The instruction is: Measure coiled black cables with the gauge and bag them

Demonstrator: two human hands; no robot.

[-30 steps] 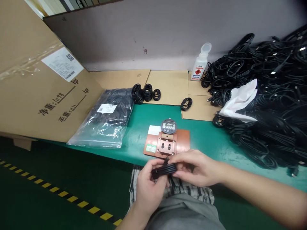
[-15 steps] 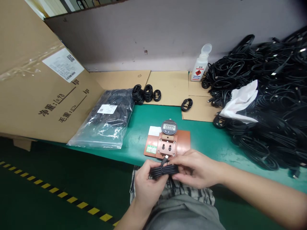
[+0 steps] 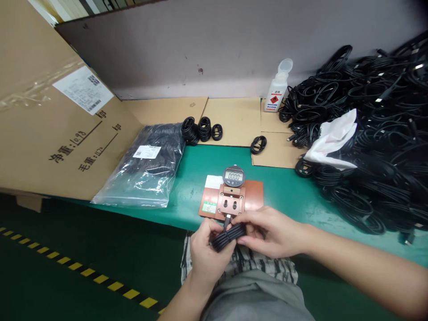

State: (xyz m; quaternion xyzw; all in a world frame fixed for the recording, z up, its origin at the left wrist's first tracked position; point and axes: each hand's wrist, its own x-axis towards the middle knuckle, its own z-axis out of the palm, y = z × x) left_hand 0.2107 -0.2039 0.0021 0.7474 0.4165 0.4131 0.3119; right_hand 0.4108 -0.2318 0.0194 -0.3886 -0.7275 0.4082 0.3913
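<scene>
A coiled black cable (image 3: 229,236) is held between my two hands at the table's front edge. My left hand (image 3: 209,252) is closed around the coil's left side. My right hand (image 3: 267,232) pinches its right side, with the index finger near the cable's plug (image 3: 228,219). That plug points away from me, close to the front of a reddish-brown gauge fixture (image 3: 231,203). Whether the plug touches the fixture I cannot tell. On the fixture, a round digital gauge (image 3: 233,176) reads zeros.
Behind the fixture lie several coiled cables (image 3: 204,129) and a single coil (image 3: 258,145) on cardboard. A clear bag of cables (image 3: 147,169) and a large carton (image 3: 60,116) stand left. To the right are a white bottle (image 3: 276,91), a white cloth (image 3: 334,140) and a big cable heap (image 3: 364,98).
The coil has tilted in my hands, its right end rising. The plug has turned more upright toward the fixture. My view has shifted slightly.
</scene>
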